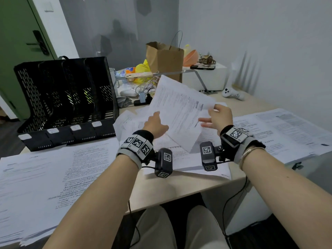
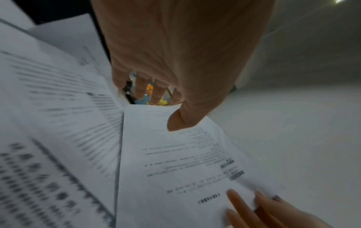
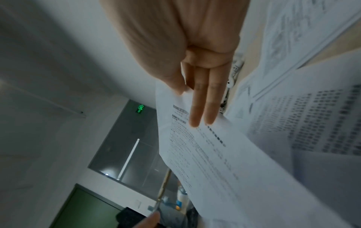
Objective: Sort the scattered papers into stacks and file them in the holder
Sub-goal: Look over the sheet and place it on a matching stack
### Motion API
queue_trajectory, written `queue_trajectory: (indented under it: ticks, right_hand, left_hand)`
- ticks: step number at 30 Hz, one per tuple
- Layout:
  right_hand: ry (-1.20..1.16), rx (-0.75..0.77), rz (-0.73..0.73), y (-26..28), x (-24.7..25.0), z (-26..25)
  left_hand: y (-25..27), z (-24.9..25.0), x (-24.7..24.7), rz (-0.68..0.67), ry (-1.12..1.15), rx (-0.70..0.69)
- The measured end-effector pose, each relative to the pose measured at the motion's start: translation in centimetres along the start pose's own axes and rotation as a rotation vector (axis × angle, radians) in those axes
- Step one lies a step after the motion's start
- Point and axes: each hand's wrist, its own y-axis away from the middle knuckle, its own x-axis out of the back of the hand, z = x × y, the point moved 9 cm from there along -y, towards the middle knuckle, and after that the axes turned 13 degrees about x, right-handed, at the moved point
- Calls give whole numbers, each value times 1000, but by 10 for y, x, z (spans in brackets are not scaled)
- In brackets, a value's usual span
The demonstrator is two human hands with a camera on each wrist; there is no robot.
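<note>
printed sheet [image 1: 179, 112] is held up off the desk [image 1: 188, 187], tilted, between both hands, above the loose papers [image 1: 133, 121] in the middle. the right hand [image 1: 218, 116] pinches its right edge between thumb and a bent forefinger, while the other fingers [image 3: 203, 104] lie straight and close together against the printed face. the left hand [image 1: 156, 124] takes the left edge, thumb on top; its fingers go behind the sheet, and how they lie there cannot be told.

the sheet looks light and limp; it bows between the two grips and would likely sag or fold if held at one corner. it probably creases easily and slides on other paper, so a hold at two opposite edges seems best. the black mesh file holder [image 1: 68, 97] stands at the left rear, its slots apparently without papers. flat stacks lie at the near left [image 1: 45, 184] and at the right [image 1: 287, 130].
</note>
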Motion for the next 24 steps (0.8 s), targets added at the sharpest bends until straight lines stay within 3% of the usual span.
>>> queue_trajectory:
  ticks: [7, 10, 14, 18, 24]
  right_hand:
    - [76, 326, 48, 0, 1, -80]
    - [103, 448, 30, 9, -4, -109]
    - [39, 481, -35, 17, -12, -132]
    - [-27, 507, -46, 18, -9, -152]
    - [63, 407, 40, 9, 10, -132]
  left_hand:
    - [47, 53, 79, 494, 277, -411]
    - [54, 59, 96, 635, 161, -441]
    - [47, 60, 83, 510, -128, -287]
    - [50, 64, 84, 427, 30, -359]
    - [54, 54, 110, 494, 332, -342]
